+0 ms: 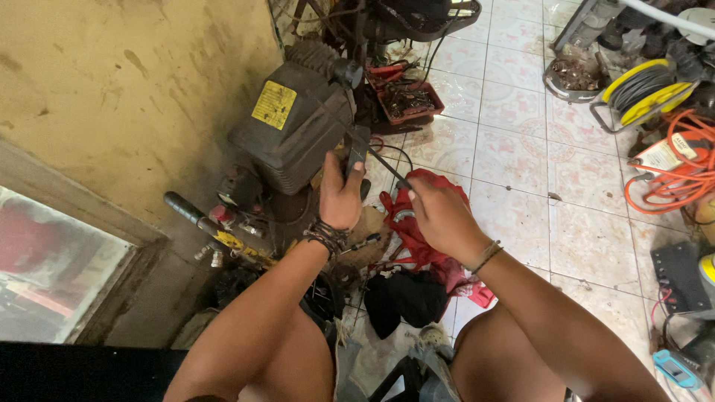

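Note:
My left hand grips a dark flat part held upright beside a black motor housing with a yellow label. My right hand pinches a thin black rod or cable that runs up-left to that dark part. Both hands sit just above a red rag on the floor. A woven band is on my left wrist and a thin bracelet on my right. My bare knees fill the bottom of the view.
A stained wall stands at left. A red tray of small metal parts lies behind the motor. A yellow cable reel, an orange cord and a metal bowl sit on the tiled floor at right. A black cloth lies by my knees.

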